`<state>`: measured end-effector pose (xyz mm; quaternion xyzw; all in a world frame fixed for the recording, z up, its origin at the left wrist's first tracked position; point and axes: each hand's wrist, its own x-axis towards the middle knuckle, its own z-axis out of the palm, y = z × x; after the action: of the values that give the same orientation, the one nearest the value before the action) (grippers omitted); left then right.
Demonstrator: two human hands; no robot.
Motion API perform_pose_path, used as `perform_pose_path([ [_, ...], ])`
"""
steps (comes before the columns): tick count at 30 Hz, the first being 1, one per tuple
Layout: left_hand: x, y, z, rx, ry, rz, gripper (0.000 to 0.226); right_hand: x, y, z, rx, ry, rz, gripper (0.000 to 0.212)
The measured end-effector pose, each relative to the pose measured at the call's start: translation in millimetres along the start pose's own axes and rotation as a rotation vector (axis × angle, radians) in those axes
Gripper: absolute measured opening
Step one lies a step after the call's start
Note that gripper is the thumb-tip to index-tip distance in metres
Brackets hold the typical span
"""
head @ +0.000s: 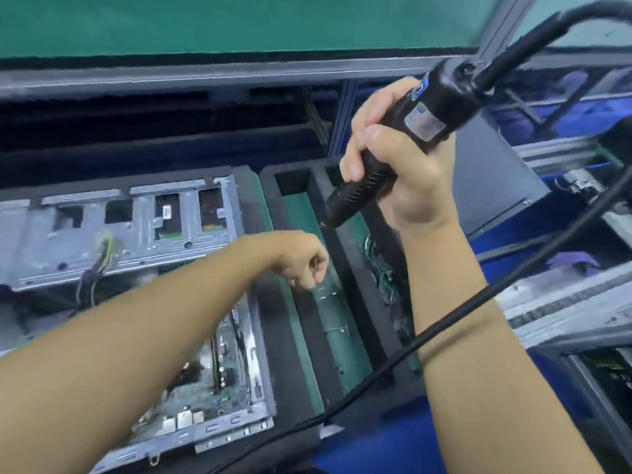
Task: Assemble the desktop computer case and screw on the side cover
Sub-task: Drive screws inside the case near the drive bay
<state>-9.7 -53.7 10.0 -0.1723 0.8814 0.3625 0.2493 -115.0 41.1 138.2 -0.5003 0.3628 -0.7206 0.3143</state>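
Gripping ribbed black cylindrical screwdriver (443, 97), right hand (403, 179)

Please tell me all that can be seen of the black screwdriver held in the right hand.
The screwdriver is an electric one with a round black body that looks like plastic, a ribbed lower grip, a grey label and a small blue mark near the top. The right hand grips it round the middle. It is in the air, tilted, with its lower end above the foam tray. A thick black cable leaves its top. The bit is too blurred to see.

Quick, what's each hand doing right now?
Left hand: fingers curled over the tray, cannot tell if holding anything.
Right hand: gripping the screwdriver.
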Motion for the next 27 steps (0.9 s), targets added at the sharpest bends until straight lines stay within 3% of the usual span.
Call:
perform_pose_path([
  [2,-36.3,-20.9,-18.9,-0.149,0.253,0.045,0.014,9.8,0.7,21.9,0.021,-0.039,-0.020,0.013],
  [4,-68.8,-41.7,-23.0,-0.484,0.431,0.108,0.016,17.0,2.4,43.4,0.049,-0.072,-0.031,0.012],
  [7,-105.1,-64.1,-10.9,-1.086,0.517,0.199,0.008,22.8,7.1,73.2,0.102,-0.074,-0.022,0.011],
  [11,-130.1,-78.8,12.7,-1.526,0.554,0.245,0.013,25.3,13.5,107.4,0.155,-0.082,0.005,0.012],
  [19,-147.2,-94.1,35.5,-1.814,0.662,0.288,0.008,24.5,18.5,144.1,0.197,-0.123,0.025,0.014],
  [24,-140.9,-96.6,49.6,-2.043,0.614,0.377,0.010,24.5,20.5,146.4,0.229,-0.137,0.014,0.011],
  [27,-135.8,-95.6,54.7,-2.118,0.565,0.447,0.033,25.6,20.9,145.3,0.241,-0.153,0.019,0.009],
])
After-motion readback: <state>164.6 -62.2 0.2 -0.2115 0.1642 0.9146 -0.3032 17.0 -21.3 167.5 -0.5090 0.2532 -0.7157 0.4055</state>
